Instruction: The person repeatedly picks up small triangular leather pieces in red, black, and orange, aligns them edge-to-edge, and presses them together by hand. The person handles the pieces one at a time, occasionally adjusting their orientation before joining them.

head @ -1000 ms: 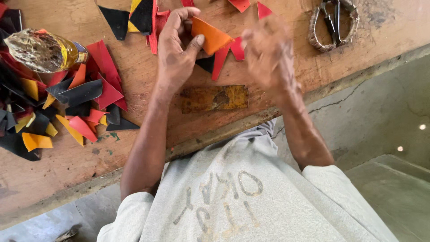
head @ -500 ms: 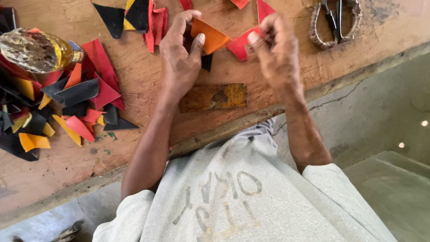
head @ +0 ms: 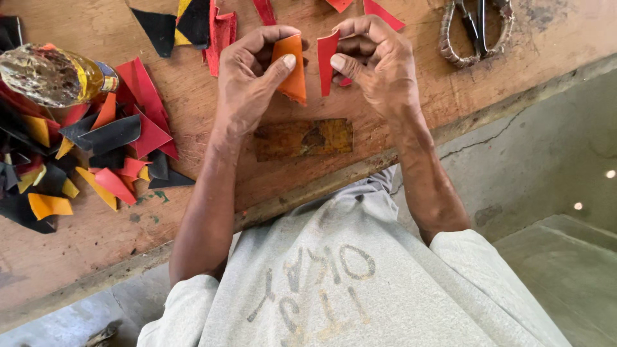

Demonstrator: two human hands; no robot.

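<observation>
Worn brown wooden tabletop (head: 193,122) lies under our hands, with a grey floor beside it. Our left hand (head: 247,80) pinches a small orange leather scrap (head: 292,67) between thumb and fingers, held just above the wood. Our right hand (head: 376,61) pinches a thin red leather scrap (head: 326,61) close beside it; its far end hides behind our fingers. A pile of red, black and yellow scraps (head: 83,154) runs off the left edge. Metal scissors (head: 475,29) are cut off at the top.

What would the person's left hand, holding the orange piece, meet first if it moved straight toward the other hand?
Probably the red piece pinched in the right hand: it stands just beside the orange piece held by the left hand, across a narrow gap. Depth is uncertain.
</observation>
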